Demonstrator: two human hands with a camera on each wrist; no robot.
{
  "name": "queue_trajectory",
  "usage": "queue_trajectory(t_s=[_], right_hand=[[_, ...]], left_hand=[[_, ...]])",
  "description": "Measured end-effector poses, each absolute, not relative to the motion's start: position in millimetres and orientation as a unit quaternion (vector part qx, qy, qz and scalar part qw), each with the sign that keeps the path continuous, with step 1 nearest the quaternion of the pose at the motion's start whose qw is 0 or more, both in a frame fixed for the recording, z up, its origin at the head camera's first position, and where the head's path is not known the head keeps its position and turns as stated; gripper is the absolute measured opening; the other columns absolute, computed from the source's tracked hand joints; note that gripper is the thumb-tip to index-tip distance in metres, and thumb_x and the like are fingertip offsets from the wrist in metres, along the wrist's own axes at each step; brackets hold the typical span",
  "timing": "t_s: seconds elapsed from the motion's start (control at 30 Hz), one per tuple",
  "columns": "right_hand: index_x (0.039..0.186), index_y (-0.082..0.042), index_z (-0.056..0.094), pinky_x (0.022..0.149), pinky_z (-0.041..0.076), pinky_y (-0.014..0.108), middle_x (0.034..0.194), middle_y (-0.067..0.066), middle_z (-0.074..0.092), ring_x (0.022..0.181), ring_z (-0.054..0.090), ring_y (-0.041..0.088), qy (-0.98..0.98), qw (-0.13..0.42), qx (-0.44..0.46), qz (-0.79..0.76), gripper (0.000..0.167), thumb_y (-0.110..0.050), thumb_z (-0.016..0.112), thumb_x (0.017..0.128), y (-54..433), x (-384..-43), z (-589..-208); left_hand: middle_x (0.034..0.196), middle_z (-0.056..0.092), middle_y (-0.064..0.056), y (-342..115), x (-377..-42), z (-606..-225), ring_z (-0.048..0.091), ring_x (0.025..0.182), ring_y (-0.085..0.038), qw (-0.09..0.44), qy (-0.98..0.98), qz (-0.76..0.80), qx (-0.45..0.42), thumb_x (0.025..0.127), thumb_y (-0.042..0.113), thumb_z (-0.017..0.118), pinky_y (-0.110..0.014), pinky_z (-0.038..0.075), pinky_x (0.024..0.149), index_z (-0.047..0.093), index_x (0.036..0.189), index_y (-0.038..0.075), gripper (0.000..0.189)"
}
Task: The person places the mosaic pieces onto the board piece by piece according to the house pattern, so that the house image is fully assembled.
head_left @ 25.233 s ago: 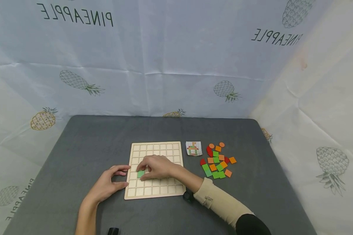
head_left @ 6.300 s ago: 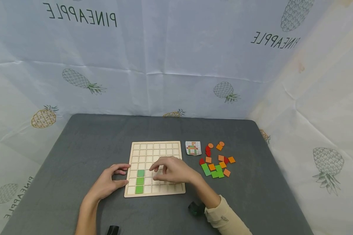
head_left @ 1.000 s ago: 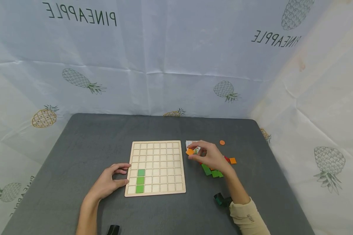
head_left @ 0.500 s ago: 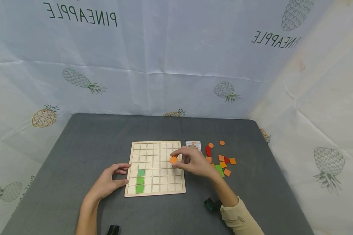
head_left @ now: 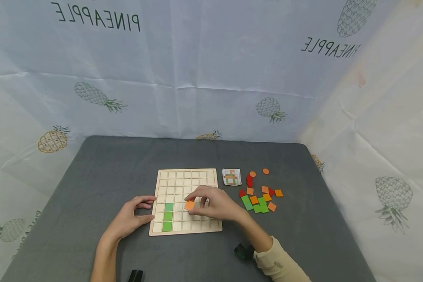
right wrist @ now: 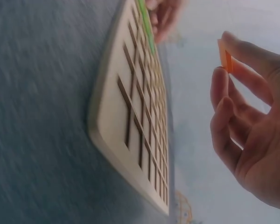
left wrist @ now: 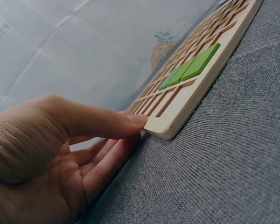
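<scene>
My right hand [head_left: 213, 205] pinches an orange square tile [head_left: 189, 205] between thumb and fingers, over the middle of the wooden grid board [head_left: 187, 234]. In the right wrist view the tile [right wrist: 225, 56] stands on edge at the fingertips, raised off the board. Three green square tiles [head_left: 167, 216] fill a short column near the board's left side. My left hand [head_left: 128, 217] rests against the board's left edge, its thumb and fingers spread apart. In the left wrist view the thumb tip lies at the board's corner [left wrist: 167, 130].
A small picture card [head_left: 231, 177] with a coloured grid pattern lies right of the board. Beyond it are scattered loose pieces: green tiles [head_left: 246, 203], orange squares [head_left: 279, 193], orange discs [head_left: 266, 171] and red pieces [head_left: 249, 181]. Black objects [head_left: 244, 251] show beside the right forearm and near the front edge.
My right hand has carried the orange tile leftward from near the card to over the board. The left hand stays put. Since the oldest frame, two green tiles have joined the first.
</scene>
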State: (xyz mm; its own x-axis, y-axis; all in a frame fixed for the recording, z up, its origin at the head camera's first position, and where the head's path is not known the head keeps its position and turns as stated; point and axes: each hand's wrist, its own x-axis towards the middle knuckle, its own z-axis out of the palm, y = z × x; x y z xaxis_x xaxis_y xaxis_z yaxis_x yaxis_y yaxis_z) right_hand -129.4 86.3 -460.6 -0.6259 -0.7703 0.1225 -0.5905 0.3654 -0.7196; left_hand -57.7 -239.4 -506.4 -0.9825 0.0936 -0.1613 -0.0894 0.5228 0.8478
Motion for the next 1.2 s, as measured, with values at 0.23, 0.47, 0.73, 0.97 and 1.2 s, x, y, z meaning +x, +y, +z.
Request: queue_trajectory(t_s=[0.23,0.47,0.73,0.97,1.2], right_hand=[[0.131,-0.019,0.078,0.070,0.049,0.013,0.124,-0.006,0.077,0.079,0.061,-0.011,0.823,0.171,-0.426,-0.335,0.036,-0.034,0.083,0.098,65,-122,-470],[0.128,-0.026,0.079,0.067,0.046,0.011,0.118,-0.012,0.076,0.075,0.057,-0.012,0.836,0.178,-0.441,-0.275,0.034,-0.035,0.085,0.096,52,-117,-479],[0.128,-0.032,0.079,0.063,0.042,0.011,0.113,-0.013,0.073,0.071,0.052,-0.010,0.842,0.178,-0.456,-0.225,0.033,-0.037,0.085,0.096,44,-112,-485],[0.128,-0.033,0.079,0.064,0.041,0.011,0.110,-0.010,0.072,0.073,0.051,-0.008,0.848,0.169,-0.459,-0.203,0.033,-0.037,0.085,0.095,40,-109,-485],[0.128,-0.033,0.079,0.065,0.042,0.011,0.112,-0.010,0.074,0.073,0.053,-0.009,0.848,0.176,-0.457,-0.203,0.032,-0.033,0.084,0.097,41,-109,-484]], left_hand=[[0.145,0.065,-0.013,-238,-58,-506,0.064,0.121,-0.024,0.094,0.872,0.481,-0.003,0.090,0.008,0.086,-0.025,0.053,0.093,0.066,0.145,0.007,0.059],[0.142,0.067,-0.012,-239,-59,-507,0.065,0.118,-0.022,0.084,0.870,0.485,0.004,0.089,0.007,0.086,-0.023,0.054,0.092,0.068,0.143,0.008,0.057],[0.143,0.066,-0.013,-240,-58,-507,0.065,0.120,-0.024,0.091,0.866,0.491,0.005,0.092,0.008,0.084,-0.024,0.054,0.092,0.066,0.145,0.007,0.056],[0.144,0.066,-0.013,-240,-58,-507,0.065,0.121,-0.024,0.094,0.865,0.493,0.004,0.092,0.009,0.084,-0.024,0.054,0.092,0.066,0.145,0.007,0.056],[0.144,0.066,-0.014,-240,-58,-507,0.065,0.121,-0.025,0.094,0.868,0.488,0.005,0.092,0.009,0.084,-0.025,0.054,0.092,0.066,0.145,0.008,0.055]])
